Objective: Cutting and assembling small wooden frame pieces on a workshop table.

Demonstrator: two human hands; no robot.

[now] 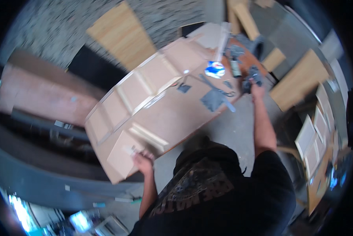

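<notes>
On the right, my right hand (257, 87) is closed round a dark, bulky tool (252, 75) at the edge of the reddish-brown table end; motion blur hides its exact kind. My left hand (144, 160) is at the table's near left, with its fingers curled at the edge of a small brown panel (119, 159). A small pale thing shows at those fingertips, too blurred to name. Close beyond this hand lies a pale wooden strip (149, 134). A long framed panel (131, 92) with several crosspieces runs along the table's far side.
Dark sandpaper-like sheets (213, 100), a blue and white packet (215, 69) and a dark cylinder (235, 68) lie on the table (172, 118). Wooden boards (123, 35) stand beyond it. Another board (298, 80) and framed panels (314, 141) are at right; a brown block-like piece (46, 86) is at left.
</notes>
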